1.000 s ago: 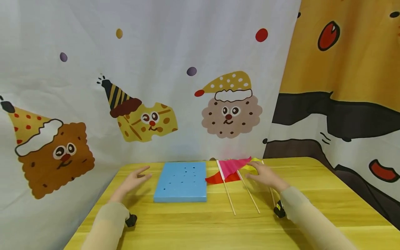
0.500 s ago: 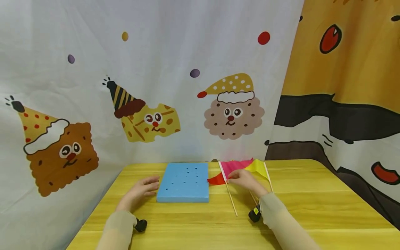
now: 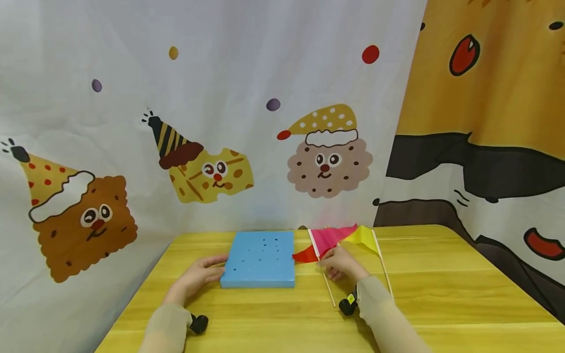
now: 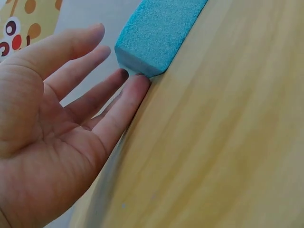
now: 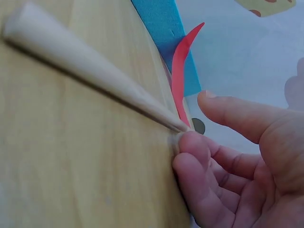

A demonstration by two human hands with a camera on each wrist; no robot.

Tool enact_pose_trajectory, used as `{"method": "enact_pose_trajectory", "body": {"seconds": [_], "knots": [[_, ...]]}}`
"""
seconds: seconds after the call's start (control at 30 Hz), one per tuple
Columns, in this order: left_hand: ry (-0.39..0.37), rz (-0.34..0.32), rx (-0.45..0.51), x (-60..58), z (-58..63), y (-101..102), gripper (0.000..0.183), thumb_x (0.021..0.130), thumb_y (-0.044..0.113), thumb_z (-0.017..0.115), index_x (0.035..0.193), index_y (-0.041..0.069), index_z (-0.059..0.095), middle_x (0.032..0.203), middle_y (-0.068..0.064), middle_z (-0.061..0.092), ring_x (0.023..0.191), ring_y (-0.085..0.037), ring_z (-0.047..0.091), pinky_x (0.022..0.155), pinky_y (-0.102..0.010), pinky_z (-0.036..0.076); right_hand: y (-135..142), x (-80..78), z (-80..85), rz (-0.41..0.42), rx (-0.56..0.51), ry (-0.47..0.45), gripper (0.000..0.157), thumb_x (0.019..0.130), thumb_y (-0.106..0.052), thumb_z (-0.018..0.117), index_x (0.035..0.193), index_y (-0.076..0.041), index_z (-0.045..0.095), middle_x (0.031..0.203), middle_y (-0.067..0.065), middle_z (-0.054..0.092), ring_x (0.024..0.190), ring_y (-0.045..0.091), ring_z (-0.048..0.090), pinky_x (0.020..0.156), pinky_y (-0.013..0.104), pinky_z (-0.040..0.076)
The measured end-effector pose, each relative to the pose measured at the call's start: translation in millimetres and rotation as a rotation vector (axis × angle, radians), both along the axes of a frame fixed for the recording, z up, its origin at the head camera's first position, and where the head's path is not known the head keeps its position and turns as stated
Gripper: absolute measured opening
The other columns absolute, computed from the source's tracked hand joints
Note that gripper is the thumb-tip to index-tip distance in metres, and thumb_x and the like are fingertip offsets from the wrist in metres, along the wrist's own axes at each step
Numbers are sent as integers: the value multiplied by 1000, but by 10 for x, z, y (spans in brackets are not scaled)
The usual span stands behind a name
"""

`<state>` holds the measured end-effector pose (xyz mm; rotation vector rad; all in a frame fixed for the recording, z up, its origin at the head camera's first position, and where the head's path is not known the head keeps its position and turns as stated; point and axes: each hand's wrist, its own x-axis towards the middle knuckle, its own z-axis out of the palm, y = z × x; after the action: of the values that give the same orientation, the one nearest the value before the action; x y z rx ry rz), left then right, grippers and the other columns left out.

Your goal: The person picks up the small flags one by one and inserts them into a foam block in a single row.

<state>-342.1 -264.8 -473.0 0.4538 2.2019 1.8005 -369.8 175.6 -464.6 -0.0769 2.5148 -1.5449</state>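
Note:
A blue foam block (image 3: pixel 260 269) with several small holes in its top lies on the table. My left hand (image 3: pixel 200 276) is at its left side, with extended fingertips right at the lower corner of the block in the left wrist view. My right hand (image 3: pixel 342 264) is at the wooden stick (image 5: pixel 109 76) of the pink flag (image 3: pixel 328 238). Its fingers are bent close against the stick, while the thumb stands apart from them in the right wrist view. Partly beneath the pink flag lies a red flag (image 3: pixel 305 255); the hand hides most of its stick.
A yellow flag (image 3: pixel 364 238) on a wooden stick lies to the right of my right hand. The wooden table (image 3: pixel 265 318) ends at the back against a white curtain (image 3: pixel 220 73) printed with cartoon figures.
My right hand has moved left and down from near the yellow flag to the pink flag's stick. My left hand has moved right to the block's edge.

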Motion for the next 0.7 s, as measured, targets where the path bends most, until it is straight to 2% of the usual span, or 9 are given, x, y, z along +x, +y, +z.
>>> {"method": "enact_pose_trajectory", "body": {"seconds": [0.2,0.33,0.47,0.57,0.7], "knots": [[-8,-22,-1,2,-46,-10,59,98,14,60,149,-3,35,154,-25,26,138,-41,30,104,-37,42,-22,-20,-58,-16,23,6,27,82,-21,79,91,0,64,63,8,57,45,16,56,46,32,55],[-7,-30,-7,-14,-32,-36,58,97,15,61,148,-2,37,153,-24,27,138,-41,28,104,-37,42,-61,-33,-12,-7,73,51,27,78,-22,82,78,-4,62,57,5,54,43,15,53,44,31,53],[-1,-23,-24,-34,0,-59,55,97,17,61,146,1,41,153,-22,31,139,-42,27,104,-38,42,-92,-44,16,9,115,93,37,75,-20,84,62,-9,52,52,2,47,41,14,47,42,28,50],[-12,-19,-48,-31,1,-54,54,97,18,62,146,3,44,152,-20,33,139,-41,27,104,-38,42,-101,-22,14,25,178,119,41,73,-18,86,57,-11,48,49,0,45,39,13,45,40,28,49],[-34,-18,-62,-16,-36,-23,53,96,20,63,145,5,46,151,-18,37,139,-40,28,104,-41,42,-84,29,-15,40,233,112,39,72,-18,86,55,-11,51,47,0,46,38,13,46,40,30,50]]}}
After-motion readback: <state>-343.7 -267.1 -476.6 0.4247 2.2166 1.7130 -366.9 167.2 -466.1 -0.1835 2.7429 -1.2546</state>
